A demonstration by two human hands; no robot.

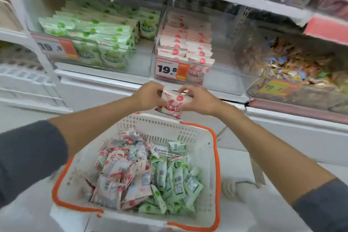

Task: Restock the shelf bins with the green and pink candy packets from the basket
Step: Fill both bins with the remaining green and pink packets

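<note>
We hold a pink packet (172, 104) between both hands, above the far rim of the basket (207, 156) and just below the shelf front. Our left hand (148, 96) pinches its left edge with curled fingers, and our right hand (197, 100) grips its right edge the same way. The packet shows a red strawberry and the characters "果心"; the small red brand strip is too blurred to read.

The white basket has orange handles. In it lie pink packets (120, 175) on the left and green packets (175, 184) on the right, many of them barcode side up.

On the shelf, the green bin (139, 64) holds rows of green packets with the same characters. Its tag (56, 46) reads "19.8". Beside it, the pink bin (226, 81) holds two rows of pink packets on its left side. Its orange-edged tag (172, 70) also reads "19.8". A third bin (291, 66) on the right holds loose wrapped sweets; its yellow tag is blurred.
</note>
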